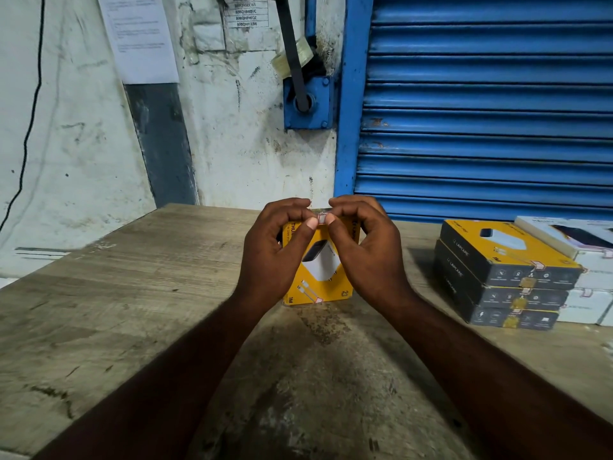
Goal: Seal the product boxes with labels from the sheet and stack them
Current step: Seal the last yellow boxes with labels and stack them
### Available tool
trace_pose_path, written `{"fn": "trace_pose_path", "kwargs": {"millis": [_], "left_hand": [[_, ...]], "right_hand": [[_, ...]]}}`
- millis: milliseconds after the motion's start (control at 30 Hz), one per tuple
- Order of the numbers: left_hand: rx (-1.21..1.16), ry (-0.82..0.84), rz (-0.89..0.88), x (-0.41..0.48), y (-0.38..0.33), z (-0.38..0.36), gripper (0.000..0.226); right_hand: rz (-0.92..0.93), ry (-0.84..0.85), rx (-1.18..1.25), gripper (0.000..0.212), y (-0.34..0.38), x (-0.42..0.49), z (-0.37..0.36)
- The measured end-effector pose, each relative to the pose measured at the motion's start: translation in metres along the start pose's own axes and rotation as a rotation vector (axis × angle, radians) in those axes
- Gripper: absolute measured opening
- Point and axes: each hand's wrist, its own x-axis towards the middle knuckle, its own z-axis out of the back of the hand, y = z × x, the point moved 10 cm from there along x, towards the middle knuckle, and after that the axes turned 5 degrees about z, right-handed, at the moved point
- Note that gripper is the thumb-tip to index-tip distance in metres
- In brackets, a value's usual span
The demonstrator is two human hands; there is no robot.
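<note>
Box [320,277] stands on its edge on the table [132,293], to the left of the stack [504,280], and we hold it upright at its top with both hands. Our left hand [275,250] and right hand [365,250] have the fingers curled over the top edge. The two thumbs meet there and press a small label [321,218] down on it. The fingers behind the box are partly hidden. We judge that sealing is near its end for this box, because a second label [319,300] already sits at its lower edge.

What is done, as we judge: the stack holds three boxes of the same yellow and black kind, lying flat one upon another. Each seems to carry a small label at its near side, though these are too small to be sure. What is left: to finish this label, then to lay the box on the stack. We cannot say how many boxes wait after it, for no other unsealed box is in view, nor is the sheet.

Counting: one box in our hands and three in the stack, so four yellow ones. Just right of the stack lie white boxes [593,283]. We see at least three, but the frame edge cuts them, so the number is not sure. Behind the stack is one blue shutter [481,111].
</note>
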Motion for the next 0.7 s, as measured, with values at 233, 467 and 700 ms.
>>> {"fn": "trace_pose_path", "kwargs": {"millis": [233, 467, 700], "left_hand": [[-0.018, 0.005, -0.010, -0.0005, 0.0014, 0.0000, 0.019], [-0.031, 0.012, -0.014, -0.0005, 0.0005, -0.0004, 0.018], [-0.050, 0.012, 0.009, -0.0005, 0.0037, 0.0008, 0.016]], "right_hand": [[-0.030, 0.029, -0.008, 0.003, -0.0025, 0.0025, -0.0024], [-0.061, 0.085, 0.007, 0.005, -0.0051, 0.0053, -0.0064], [-0.086, 0.104, 0.044, 0.007, -0.0057, 0.0054, -0.0067]]}}
